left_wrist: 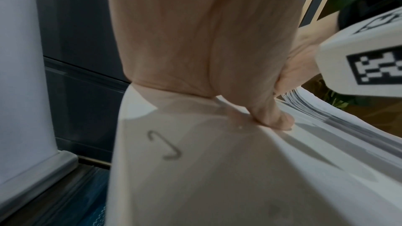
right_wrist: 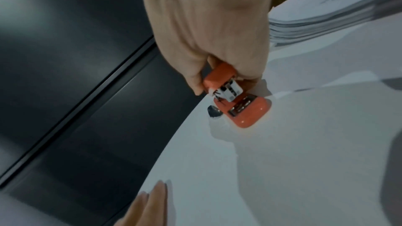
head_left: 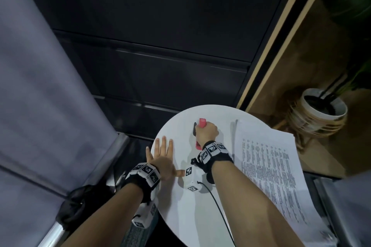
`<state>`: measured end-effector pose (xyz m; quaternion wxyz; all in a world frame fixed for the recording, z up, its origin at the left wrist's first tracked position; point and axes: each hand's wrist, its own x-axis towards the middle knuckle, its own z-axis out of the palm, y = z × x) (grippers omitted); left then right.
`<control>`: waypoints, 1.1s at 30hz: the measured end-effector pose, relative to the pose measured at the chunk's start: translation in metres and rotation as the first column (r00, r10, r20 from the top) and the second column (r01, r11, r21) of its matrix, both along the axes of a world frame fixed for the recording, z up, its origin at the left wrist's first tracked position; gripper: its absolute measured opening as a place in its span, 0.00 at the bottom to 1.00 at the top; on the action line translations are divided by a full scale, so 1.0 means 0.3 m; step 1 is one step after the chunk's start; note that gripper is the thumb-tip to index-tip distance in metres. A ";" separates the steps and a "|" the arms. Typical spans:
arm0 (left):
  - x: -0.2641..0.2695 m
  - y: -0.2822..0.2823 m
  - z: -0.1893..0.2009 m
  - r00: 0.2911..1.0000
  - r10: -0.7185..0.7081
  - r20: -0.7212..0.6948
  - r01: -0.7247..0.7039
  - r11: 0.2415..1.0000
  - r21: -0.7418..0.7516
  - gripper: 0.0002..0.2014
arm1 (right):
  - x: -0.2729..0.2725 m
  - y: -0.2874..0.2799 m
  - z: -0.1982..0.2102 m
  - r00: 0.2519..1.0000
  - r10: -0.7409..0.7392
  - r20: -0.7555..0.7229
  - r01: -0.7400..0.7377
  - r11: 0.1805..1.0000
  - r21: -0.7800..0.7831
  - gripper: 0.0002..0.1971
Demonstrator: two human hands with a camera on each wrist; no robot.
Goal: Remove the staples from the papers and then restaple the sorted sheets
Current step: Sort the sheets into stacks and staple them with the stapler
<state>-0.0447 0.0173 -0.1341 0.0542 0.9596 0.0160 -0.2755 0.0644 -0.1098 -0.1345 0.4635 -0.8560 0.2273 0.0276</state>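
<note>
Gripping hand: the right hand is curled round a red stapler, whose top arm is pinched between thumb and fingers near the table's far edge.
Stapler state: its top arm is lifted away from the base in the right wrist view, so the metal anvil plate is exposed; the base is set flat on the table.
Flat hand: the left hand is laid palm-down at the table's left edge, fingers straight and spread, thumb stuck out sideways and pressed onto the tabletop; nothing is held by it.
Loose staple: a bent, pulled staple is seen lying on the white surface just beside the left hand, in the left wrist view only.
Papers: a stack of printed sheets is parked along the table's right edge, hanging over it a bit, well apart from the stapler.
Dark thing: a small black object is touching the stapler's left side; what it is can't be told, too blurry.
Off the table: a white plant pot is seen on the floor past the far right edge.
</note>
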 end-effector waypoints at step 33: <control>-0.153 -0.559 0.134 0.997 -0.046 0.062 0.058 0.975 -0.215 0.46 | -0.532 -0.678 0.043 0.965 -0.040 -0.260 -0.082 0.894 -0.441 0.21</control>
